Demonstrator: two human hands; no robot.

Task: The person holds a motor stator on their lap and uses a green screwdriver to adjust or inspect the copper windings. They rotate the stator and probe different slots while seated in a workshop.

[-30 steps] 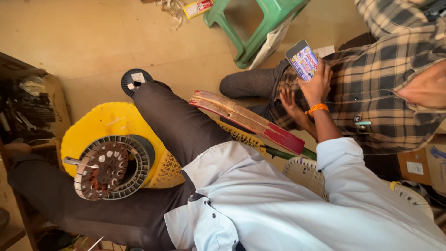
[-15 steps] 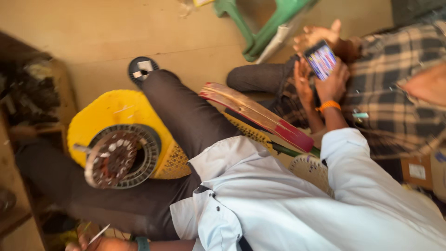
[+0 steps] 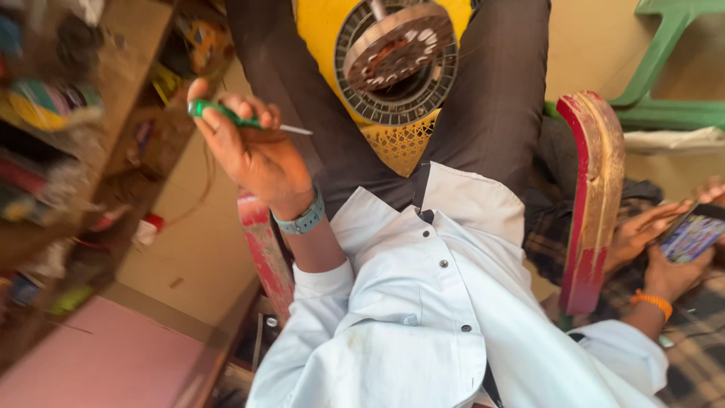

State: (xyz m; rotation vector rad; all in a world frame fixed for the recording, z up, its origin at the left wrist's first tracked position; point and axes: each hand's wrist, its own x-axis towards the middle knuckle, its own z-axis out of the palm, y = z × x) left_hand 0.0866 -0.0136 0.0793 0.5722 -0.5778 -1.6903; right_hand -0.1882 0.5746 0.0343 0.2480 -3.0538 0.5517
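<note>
My left hand (image 3: 253, 155), with a grey-green wristband, is raised at the left and closed on a green-handled screwdriver (image 3: 226, 115). Its thin metal shaft points right toward my lap. Between my knees rests a yellow housing (image 3: 321, 23) holding a round motor with a slotted metal ring (image 3: 396, 60). The screwdriver tip is apart from the motor, to its left. My right hand is out of the picture; only its white sleeve (image 3: 619, 363) shows at the lower right.
A cluttered wooden shelf (image 3: 113, 91) stands close on the left. Worn red chair arms (image 3: 593, 196) flank me. On the right, another person's hands (image 3: 657, 242) hold a phone (image 3: 691, 236). A green plastic stool (image 3: 664, 68) stands at the upper right.
The view has swung round toward my left. My left hand came up from the bottom edge and now holds the screwdriver in plain sight.
</note>
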